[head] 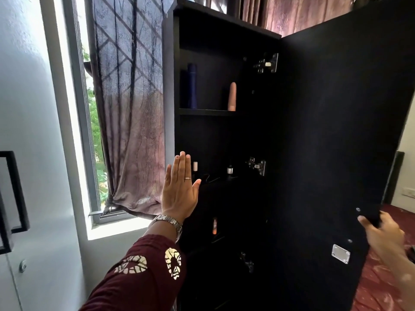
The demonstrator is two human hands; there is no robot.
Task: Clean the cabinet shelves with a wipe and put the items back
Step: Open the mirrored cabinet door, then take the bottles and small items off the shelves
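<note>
cabinet [170, 86]: standing tall and black beside the window, its door [336, 131] hanging wide open to the right.
shelves: the upper shelf [202, 112] is carrying a blue bottle [192, 86] and a tan tube [232, 96]. Lower ones are holding a white-capped bottle [195, 166] and something orange [215, 225], too dark to say more.
left hand [179, 191]: reaching up flat at the cabinet's left front edge, fingers straight and together, gripping nothing. Can't tell if it's touching.
right hand [381, 234]: curling round the door's outer edge, low down.
wipe: not showing anywhere.
tip: I'm guessing emptying comes first, so I'd be steadying the door and lifting bottles out upright, top shelf down.
</note>
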